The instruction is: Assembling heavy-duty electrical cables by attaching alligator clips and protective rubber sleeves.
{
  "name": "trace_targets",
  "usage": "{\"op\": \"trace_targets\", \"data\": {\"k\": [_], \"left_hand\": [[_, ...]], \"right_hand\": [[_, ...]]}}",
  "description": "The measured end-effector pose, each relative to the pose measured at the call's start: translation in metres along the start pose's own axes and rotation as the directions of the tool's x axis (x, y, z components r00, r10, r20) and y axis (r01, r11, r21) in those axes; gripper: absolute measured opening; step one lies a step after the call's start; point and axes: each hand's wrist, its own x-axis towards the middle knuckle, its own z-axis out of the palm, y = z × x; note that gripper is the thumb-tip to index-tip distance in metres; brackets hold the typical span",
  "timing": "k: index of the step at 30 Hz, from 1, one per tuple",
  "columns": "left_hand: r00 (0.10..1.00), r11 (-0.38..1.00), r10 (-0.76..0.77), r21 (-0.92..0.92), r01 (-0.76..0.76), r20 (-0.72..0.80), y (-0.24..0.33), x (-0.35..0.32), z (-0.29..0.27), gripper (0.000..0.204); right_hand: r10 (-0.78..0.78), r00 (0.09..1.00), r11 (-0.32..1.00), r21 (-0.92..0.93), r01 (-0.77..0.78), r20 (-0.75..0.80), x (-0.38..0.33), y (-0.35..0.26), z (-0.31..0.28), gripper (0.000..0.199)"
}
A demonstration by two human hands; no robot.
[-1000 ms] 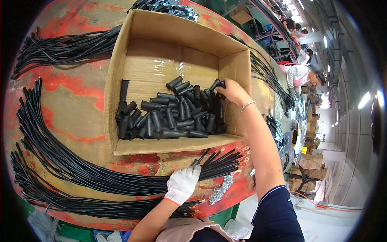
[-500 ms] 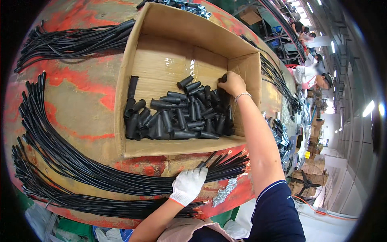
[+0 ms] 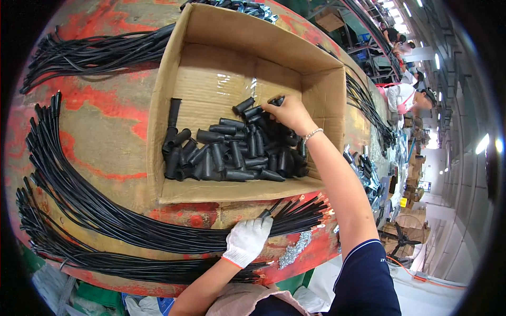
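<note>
Inside an open cardboard box [image 3: 158,121], my bare right hand [image 3: 291,114] is closed, with a black rubber sleeve [image 3: 277,100] pinched between thumb and fingers. Below it lies a heap of similar black sleeves [image 3: 211,137], tapered tubes with flared rims. In a white knit glove, my left hand [image 3: 249,241] is closed around a black cable [image 3: 266,213] at the near side of the box. That cable lies over a long bundle of black cables [image 3: 142,229], whose right ends carry copper ring lugs. The left fingertips are partly hidden.
A second cable bundle [image 3: 132,269] runs along the table's near edge, another [image 3: 100,52] lies far left. Beside the lugs is a pile of small silvery parts [image 3: 295,250]. More cables [image 3: 369,108] lie right of the box. A co-worker [image 3: 408,97] sits farther right.
My right hand has moved left from the box's right wall, over the heap, with a sleeve in its fingers. The left hand has barely moved on the cable.
</note>
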Motion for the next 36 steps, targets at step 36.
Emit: {"op": "trace_targets", "data": {"k": [36], "left_hand": [[0.998,1.0,-0.01,-0.008,0.01,-0.062,-0.004,-0.003,0.01,0.026]], "right_hand": [[-0.556,0.831,0.824,-0.15,0.547,-0.027,0.002,-0.022,-0.008,0.045]]}}
